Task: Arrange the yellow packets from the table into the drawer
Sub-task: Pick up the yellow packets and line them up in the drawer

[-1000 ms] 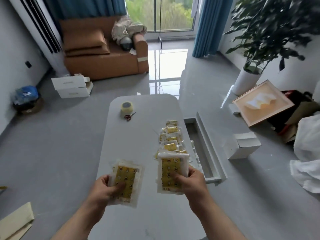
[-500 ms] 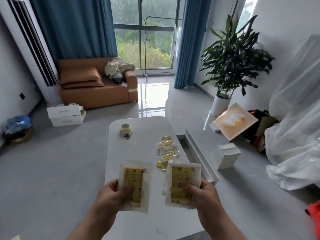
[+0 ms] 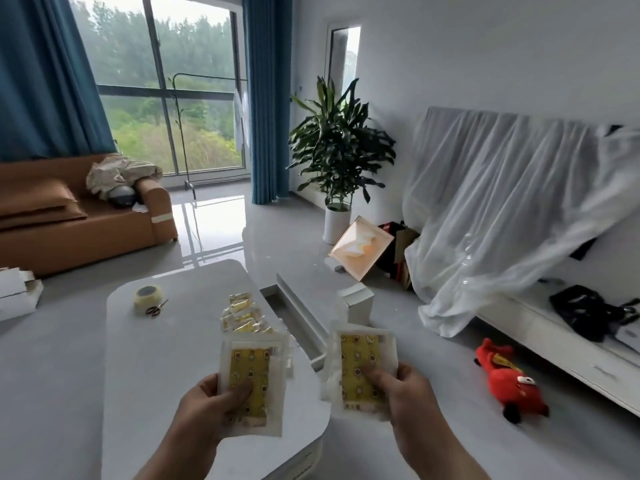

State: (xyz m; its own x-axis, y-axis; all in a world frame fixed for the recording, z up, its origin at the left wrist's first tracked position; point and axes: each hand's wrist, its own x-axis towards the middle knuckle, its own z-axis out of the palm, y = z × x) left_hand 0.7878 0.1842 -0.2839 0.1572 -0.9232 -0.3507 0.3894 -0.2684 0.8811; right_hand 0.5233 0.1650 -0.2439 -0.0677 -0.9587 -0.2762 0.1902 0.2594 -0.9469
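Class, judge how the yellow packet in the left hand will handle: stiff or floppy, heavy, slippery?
Probably light: the left hand holds the yellow packet by its lower end alone. Likely fairly stiff, as it stands up without drooping. Its clear wrapper looks smooth, perhaps slippery.

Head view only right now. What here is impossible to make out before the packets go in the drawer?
- Inside the drawer: near end hidden behind the held packets in the head view; contents unclear.
- Right packets in the right hand: blurred edges, count unclear.
- Table pile: overlapping, near edge behind the left packet in the left hand.
- Packet print: too small to read.
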